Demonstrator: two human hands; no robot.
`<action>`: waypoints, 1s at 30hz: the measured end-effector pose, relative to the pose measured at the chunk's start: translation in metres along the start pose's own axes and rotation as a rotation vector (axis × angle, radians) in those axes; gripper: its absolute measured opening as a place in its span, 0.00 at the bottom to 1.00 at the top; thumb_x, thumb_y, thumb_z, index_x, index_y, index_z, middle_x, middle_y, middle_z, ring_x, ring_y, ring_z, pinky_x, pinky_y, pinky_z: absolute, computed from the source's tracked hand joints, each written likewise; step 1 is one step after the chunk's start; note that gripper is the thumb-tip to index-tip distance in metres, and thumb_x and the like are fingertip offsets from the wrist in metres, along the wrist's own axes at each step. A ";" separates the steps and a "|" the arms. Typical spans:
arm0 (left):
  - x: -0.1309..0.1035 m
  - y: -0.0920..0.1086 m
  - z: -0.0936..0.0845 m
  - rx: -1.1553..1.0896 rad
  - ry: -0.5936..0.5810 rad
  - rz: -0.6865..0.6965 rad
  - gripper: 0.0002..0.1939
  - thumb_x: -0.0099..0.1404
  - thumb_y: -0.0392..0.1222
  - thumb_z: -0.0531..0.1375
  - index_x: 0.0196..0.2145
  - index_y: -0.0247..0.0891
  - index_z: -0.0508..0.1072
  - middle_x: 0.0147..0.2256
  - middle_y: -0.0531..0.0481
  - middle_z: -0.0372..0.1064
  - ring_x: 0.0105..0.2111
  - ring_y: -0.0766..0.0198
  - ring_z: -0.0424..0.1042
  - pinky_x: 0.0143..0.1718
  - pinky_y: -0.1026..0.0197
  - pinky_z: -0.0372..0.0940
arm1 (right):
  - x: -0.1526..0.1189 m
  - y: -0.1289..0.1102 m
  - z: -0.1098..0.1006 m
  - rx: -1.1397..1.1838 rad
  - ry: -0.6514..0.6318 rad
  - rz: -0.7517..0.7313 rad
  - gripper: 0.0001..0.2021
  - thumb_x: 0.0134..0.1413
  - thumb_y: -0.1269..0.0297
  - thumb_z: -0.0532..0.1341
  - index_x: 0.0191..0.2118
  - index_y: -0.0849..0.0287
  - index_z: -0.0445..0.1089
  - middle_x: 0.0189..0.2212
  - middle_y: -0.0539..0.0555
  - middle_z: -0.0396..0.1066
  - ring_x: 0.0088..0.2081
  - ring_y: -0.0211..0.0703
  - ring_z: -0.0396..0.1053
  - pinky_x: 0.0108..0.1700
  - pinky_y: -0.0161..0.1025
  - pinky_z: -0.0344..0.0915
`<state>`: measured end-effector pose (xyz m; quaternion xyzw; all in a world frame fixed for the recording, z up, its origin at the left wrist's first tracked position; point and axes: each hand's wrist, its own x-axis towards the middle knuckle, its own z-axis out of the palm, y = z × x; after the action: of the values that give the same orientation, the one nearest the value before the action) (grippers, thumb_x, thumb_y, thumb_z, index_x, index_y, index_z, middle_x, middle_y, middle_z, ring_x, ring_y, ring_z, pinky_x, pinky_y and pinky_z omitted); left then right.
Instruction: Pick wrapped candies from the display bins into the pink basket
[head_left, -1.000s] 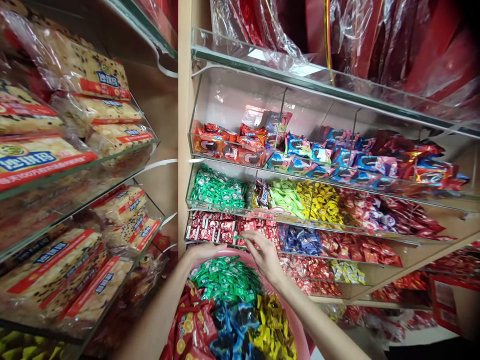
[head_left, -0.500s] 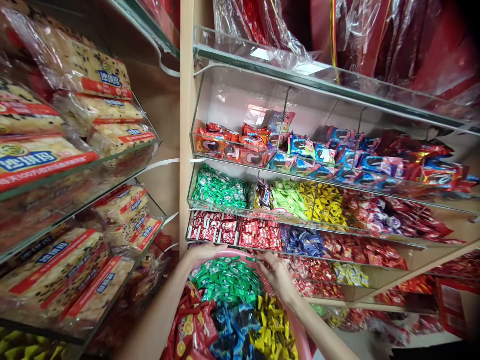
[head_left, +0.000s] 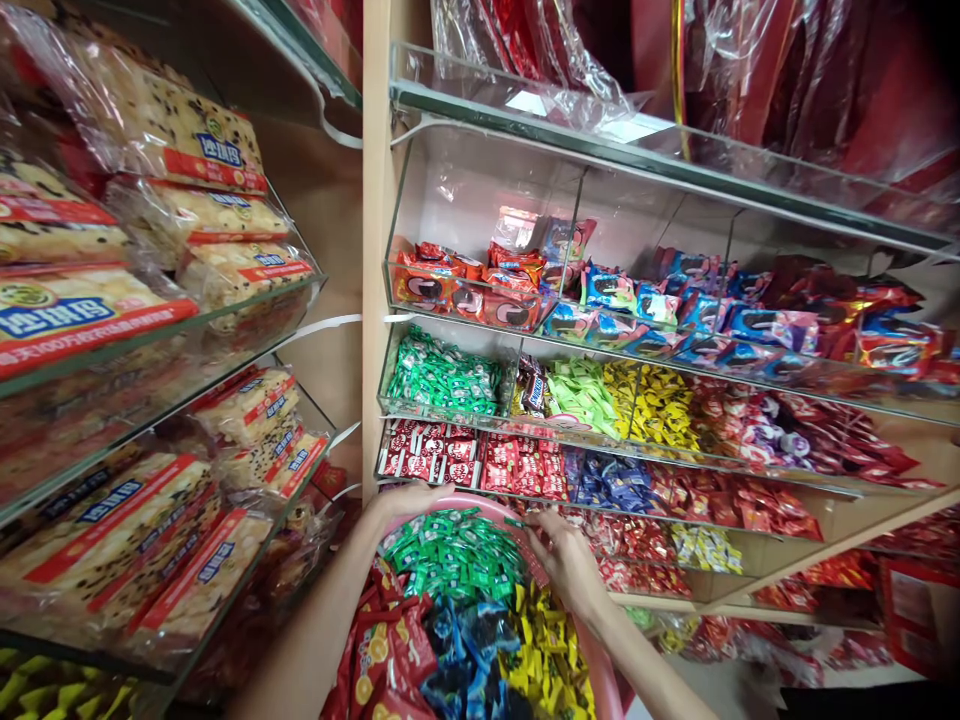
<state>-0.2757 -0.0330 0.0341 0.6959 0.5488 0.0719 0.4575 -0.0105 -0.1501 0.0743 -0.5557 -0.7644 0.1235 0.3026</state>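
A round pink plastic basket (head_left: 480, 504) stands between my arms, its far rim close to the lower shelves. My left hand (head_left: 411, 500) is closed on its far left rim, fingers partly hidden. My right hand (head_left: 559, 548) has its fingers bent over the far right rim. Inside the basket lie green-wrapped candies (head_left: 454, 550) at the far side, red packets with orange pictures (head_left: 394, 650) at the left, dark blue packets (head_left: 472, 650) in the middle and yellow-wrapped candies (head_left: 551, 650) at the right.
Glass-fronted shelves ahead hold green-wrapped candies (head_left: 446, 370), yellow candies (head_left: 656, 405), red packets (head_left: 525, 467) and small blue packets (head_left: 772, 325). Close on the left, glass shelves carry large bagged puffed cakes (head_left: 112, 520). A wooden upright (head_left: 375, 250) divides the two sides.
The view has shifted slightly, so the shelves ahead sit a little further right. Both hands stay at the basket's rim, the right one having moved slightly to the right.
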 end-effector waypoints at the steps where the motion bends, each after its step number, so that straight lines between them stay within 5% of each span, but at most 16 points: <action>1: 0.002 -0.002 0.000 0.002 -0.002 -0.003 0.45 0.49 0.73 0.45 0.43 0.27 0.70 0.45 0.34 0.67 0.46 0.46 0.65 0.45 0.55 0.58 | -0.001 0.001 0.000 -0.004 -0.007 0.000 0.12 0.56 0.65 0.49 0.39 0.58 0.68 0.33 0.56 0.69 0.34 0.43 0.67 0.37 0.38 0.62; 15: -0.001 0.000 0.001 0.004 -0.009 -0.027 0.45 0.49 0.73 0.44 0.45 0.28 0.69 0.46 0.36 0.66 0.45 0.47 0.65 0.45 0.56 0.58 | 0.000 -0.008 0.004 -0.132 -0.047 -0.005 0.11 0.57 0.61 0.51 0.38 0.56 0.69 0.33 0.54 0.64 0.35 0.41 0.65 0.36 0.35 0.62; 19: -0.003 0.004 0.000 0.025 -0.001 -0.029 0.45 0.49 0.73 0.43 0.45 0.29 0.70 0.47 0.37 0.66 0.48 0.47 0.64 0.47 0.56 0.57 | 0.015 -0.028 -0.007 -0.159 -0.035 -0.038 0.14 0.57 0.57 0.50 0.41 0.56 0.68 0.35 0.55 0.64 0.34 0.41 0.67 0.34 0.35 0.63; 25: -0.019 0.024 0.000 0.060 0.014 -0.040 0.43 0.49 0.74 0.42 0.36 0.30 0.73 0.35 0.39 0.71 0.40 0.48 0.68 0.41 0.55 0.59 | 0.101 -0.090 -0.029 -0.200 0.031 -0.305 0.11 0.59 0.65 0.48 0.41 0.58 0.67 0.36 0.56 0.64 0.38 0.41 0.65 0.39 0.35 0.61; 30: -0.023 0.030 0.001 0.026 0.010 -0.034 0.41 0.49 0.73 0.43 0.34 0.30 0.72 0.34 0.41 0.71 0.39 0.50 0.67 0.40 0.58 0.60 | 0.191 -0.103 -0.025 -0.362 -0.053 -0.274 0.12 0.55 0.74 0.50 0.42 0.62 0.67 0.37 0.56 0.66 0.37 0.40 0.64 0.39 0.33 0.57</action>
<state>-0.2630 -0.0521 0.0647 0.6920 0.5639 0.0602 0.4467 -0.1136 -0.0135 0.2107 -0.4884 -0.8502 -0.0434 0.1918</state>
